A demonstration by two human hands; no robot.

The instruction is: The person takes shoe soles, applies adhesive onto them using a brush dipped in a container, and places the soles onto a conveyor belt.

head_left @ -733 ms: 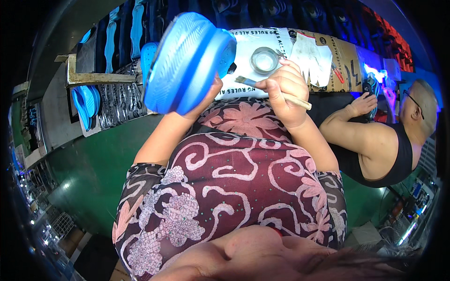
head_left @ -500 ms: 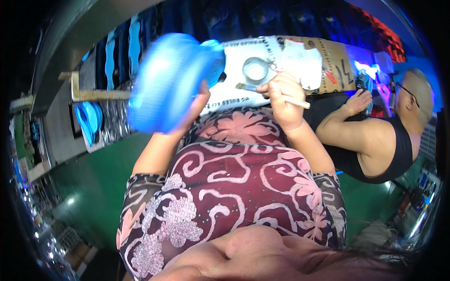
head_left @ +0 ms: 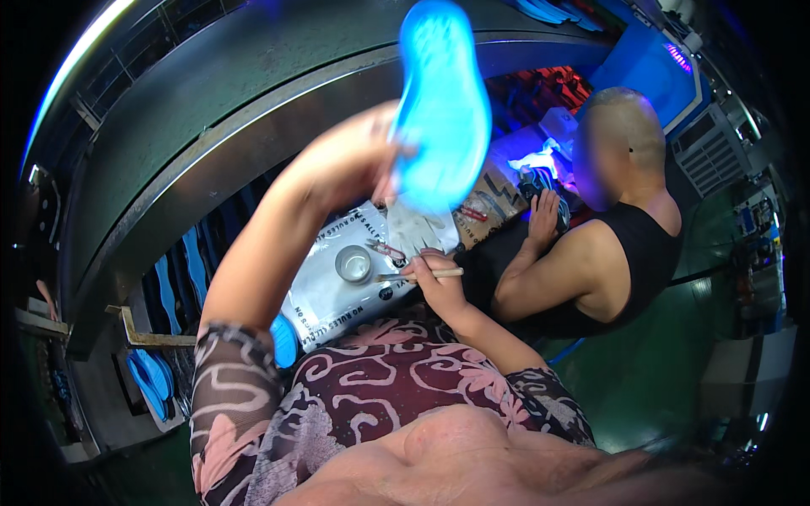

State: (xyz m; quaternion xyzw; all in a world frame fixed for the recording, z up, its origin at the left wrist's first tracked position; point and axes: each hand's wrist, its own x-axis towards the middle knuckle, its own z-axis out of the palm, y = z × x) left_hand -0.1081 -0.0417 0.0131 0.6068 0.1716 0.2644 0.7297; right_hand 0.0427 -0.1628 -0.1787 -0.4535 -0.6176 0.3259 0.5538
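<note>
A bright blue shoe sole [head_left: 443, 110] is raised high above the bench, its long face toward me. The fingers of my left hand [head_left: 371, 160] grip its lower left edge, both smeared by motion. My right hand [head_left: 440, 282] is closed round a flat brush [head_left: 447, 272] with a pale wooden handle. The brush's bristles point left, just above the white sheet [head_left: 337, 312] with dark print. Beside the bristles stands a small round cup [head_left: 353, 265] with pale contents. Another blue sole [head_left: 284, 341] lies at the sheet's near left edge.
Red-handled snips [head_left: 386, 249] lie near a pale cloth [head_left: 413, 228]. Beyond runs a long dark belt [head_left: 211, 126] with a metal rim. A co-worker [head_left: 603, 228] sits close on my right, by a violet light. More blue soles [head_left: 150, 379] rest at lower left.
My left hand has lifted a blue sole up and to the right. My right hand still holds the brush by the cup. The view has turned, showing more of the belt.
</note>
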